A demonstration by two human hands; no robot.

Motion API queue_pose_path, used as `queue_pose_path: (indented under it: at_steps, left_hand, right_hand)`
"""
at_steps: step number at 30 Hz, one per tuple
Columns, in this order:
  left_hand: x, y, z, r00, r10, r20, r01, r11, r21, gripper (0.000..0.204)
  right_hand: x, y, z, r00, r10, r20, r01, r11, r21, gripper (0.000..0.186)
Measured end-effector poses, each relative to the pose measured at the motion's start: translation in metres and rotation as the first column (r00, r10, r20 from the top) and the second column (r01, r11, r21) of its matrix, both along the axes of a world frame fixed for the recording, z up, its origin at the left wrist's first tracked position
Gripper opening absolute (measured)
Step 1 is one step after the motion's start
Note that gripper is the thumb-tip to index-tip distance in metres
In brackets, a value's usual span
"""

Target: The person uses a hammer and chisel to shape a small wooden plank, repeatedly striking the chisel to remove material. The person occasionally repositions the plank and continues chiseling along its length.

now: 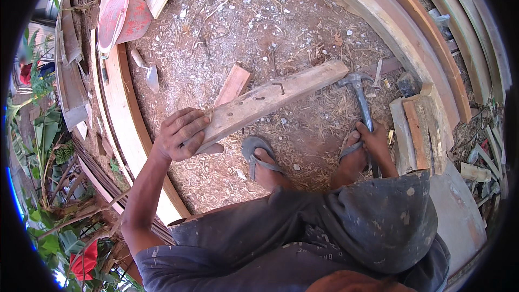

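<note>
My left hand (185,133) is closed round the near left end of a worn wooden beam (246,107), which slants up to the right above the ground. Bent nails (278,87) stick out of its upper face. A claw hammer (362,99) is in my right hand (377,141), gripped by its handle. Its head is up beside the beam's far right end; whether they touch I cannot tell. A short reddish wood piece (233,83) lies beyond the beam, partly hidden by it.
A reddish bucket (132,19) lies tipped at the far left, near a trowel (152,74). Long planks (125,92) run along the left, more boards (400,27) along the right. Short wood blocks (416,132) stand right of my hand. Shavings and pale chips litter the soil.
</note>
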State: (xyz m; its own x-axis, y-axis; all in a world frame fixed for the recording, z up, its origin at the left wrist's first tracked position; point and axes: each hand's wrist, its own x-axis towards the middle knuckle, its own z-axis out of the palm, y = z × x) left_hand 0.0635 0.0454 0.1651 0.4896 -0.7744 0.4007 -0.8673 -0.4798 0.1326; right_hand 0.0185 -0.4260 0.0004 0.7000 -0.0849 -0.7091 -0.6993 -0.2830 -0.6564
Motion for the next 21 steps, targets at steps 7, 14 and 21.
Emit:
queue_pose_path:
  at_steps: [7, 14, 21]
  left_hand:
    - [-0.032, -0.021, -0.030, 0.513, 0.525, -0.679, -0.839, 0.475, -0.266, 0.061]
    - [-0.019, -0.030, -0.055, 0.295, -0.010, -0.955, -0.935, -0.209, -0.287, 0.034]
    - [0.050, -0.131, -0.099, -0.003, -0.337, -0.942, -0.974, -0.211, 0.079, 0.051]
  right_hand:
    - [0.011, -0.003, 0.015, 0.989, 0.032, -0.142, -0.043, 0.996, -0.078, 0.023]
    - [0.007, -0.001, 0.000, 0.996, 0.023, -0.085, -0.033, 0.991, -0.126, 0.025]
    - [-0.009, -0.013, -0.033, 0.995, -0.064, 0.071, 0.068, 0.996, -0.058, 0.041]
